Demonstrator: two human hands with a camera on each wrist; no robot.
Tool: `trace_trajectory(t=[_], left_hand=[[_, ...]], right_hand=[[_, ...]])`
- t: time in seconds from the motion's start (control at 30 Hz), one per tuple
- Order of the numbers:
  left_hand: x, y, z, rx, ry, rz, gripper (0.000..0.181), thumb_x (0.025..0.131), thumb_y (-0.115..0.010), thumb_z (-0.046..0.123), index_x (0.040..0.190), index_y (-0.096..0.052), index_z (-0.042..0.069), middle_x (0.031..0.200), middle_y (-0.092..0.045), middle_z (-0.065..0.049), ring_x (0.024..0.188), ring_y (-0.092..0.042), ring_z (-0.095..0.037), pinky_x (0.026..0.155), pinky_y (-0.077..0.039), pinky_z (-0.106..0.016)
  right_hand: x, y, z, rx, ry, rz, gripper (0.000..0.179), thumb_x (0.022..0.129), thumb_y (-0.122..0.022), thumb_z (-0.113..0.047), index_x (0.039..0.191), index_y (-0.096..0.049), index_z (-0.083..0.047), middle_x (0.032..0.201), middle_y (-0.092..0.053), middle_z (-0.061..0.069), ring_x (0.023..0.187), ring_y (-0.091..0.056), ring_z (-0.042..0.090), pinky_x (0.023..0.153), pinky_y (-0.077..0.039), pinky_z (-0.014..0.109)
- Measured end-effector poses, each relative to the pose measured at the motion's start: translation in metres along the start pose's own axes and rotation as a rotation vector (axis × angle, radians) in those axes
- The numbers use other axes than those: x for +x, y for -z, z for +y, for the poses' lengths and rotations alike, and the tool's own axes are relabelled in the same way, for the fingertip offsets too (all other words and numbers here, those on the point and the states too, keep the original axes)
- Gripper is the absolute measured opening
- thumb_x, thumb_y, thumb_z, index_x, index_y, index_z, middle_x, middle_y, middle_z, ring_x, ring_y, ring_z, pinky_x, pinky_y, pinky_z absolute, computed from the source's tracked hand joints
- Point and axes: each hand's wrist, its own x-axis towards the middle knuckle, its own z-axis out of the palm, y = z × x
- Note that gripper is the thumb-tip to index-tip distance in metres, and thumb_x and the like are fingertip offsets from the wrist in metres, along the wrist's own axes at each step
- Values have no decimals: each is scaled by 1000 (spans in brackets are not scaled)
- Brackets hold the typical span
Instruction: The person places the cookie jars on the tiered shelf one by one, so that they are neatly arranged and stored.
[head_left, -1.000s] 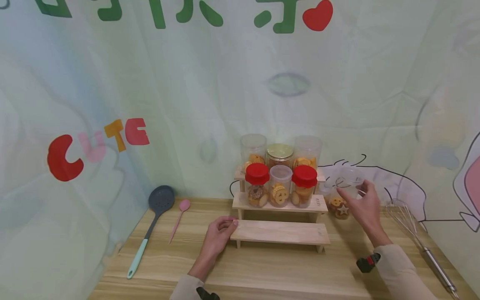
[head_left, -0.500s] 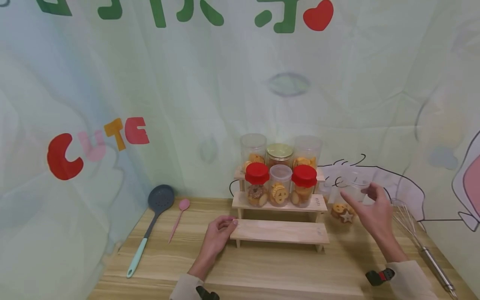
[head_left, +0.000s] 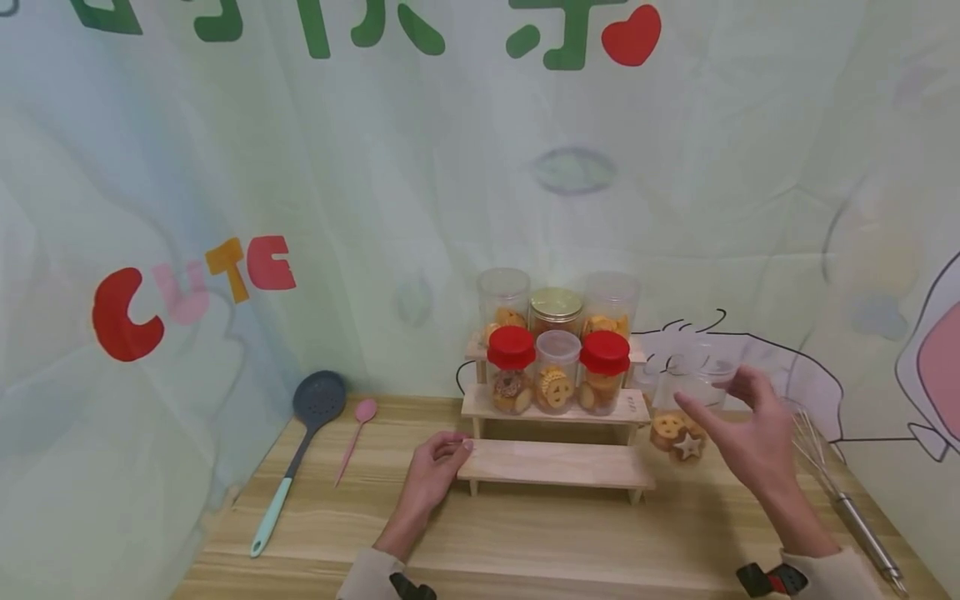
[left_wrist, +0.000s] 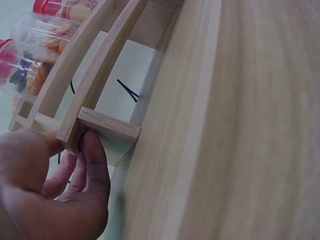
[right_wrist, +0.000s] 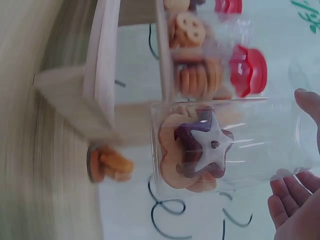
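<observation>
My right hand [head_left: 753,442] holds a clear, lidless plastic jar [head_left: 675,396] near its rim, between thumb and fingers. In the right wrist view the jar [right_wrist: 250,142] is raised off the tabletop, with a star-topped cookie and other cookies at its base. My left hand [head_left: 431,473] pinches the left end of the lowest step [head_left: 555,463] of a wooden tiered stand. The left wrist view shows the thumb and fingers around that step's end [left_wrist: 75,122]. No jar stands on this step.
On the middle step [head_left: 558,405] are two red-lidded jars around a lidless jar [head_left: 558,379]. Several jars, one gold-lidded [head_left: 556,308], fill the top tier. A whisk [head_left: 851,500] lies right; a slotted turner [head_left: 300,450] and pink spoon [head_left: 357,433] lie left. Behind hangs a printed cloth [head_left: 375,208].
My right hand has carried the jar a little nearer to me, shifting slightly right first and then back left. The left hand keeps its grip on the stand's lowest step.
</observation>
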Motion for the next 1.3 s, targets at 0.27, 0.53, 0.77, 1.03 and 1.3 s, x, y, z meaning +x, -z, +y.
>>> trace_trajectory(t=[0.27,0.53,0.77,1.03,1.3], left_hand=[[1,-1,-3,4,12,3,39,107,-72,31,131,-71,1,128,-76,-18,118,-70,-27,86,-54,-29],[1,-1,-1,2,7,5,38,107,-71,31,131,-72,1,126,-77,-18,115,-70,-23,81,-54,-25],[0,0,-1,3,14,4,40,106,-72,31,132,-71,0,125,-77,-17,114,-70,-22,82,-53,-26],[1,0,-3,-24,7,-5,39,106,-72,29,131,-71,-1,124,-78,-18,107,-69,-14,77,-53,-22],[1,0,-2,-16,8,-5,38,106,-72,29,131,-72,0,125,-77,-18,111,-70,-19,79,-53,-23]], right_hand=[[-15,-18,-18,72,105,-66,72,84,-96,-28,144,-61,-9,134,-69,10,121,-56,4,110,-40,40],[-31,-49,-32,123,145,-194,75,88,-93,-32,148,-56,-6,141,-68,16,130,-61,35,113,-40,69],[-42,-78,-46,153,166,-250,76,86,-94,-37,148,-57,-13,140,-69,9,130,-63,32,112,-45,67],[-52,-112,-61,195,132,-285,79,85,-94,-42,149,-57,-13,143,-68,7,131,-63,30,112,-49,62],[-57,-137,-71,266,124,-287,78,84,-95,-41,149,-59,-15,145,-68,5,134,-64,30,117,-46,64]])
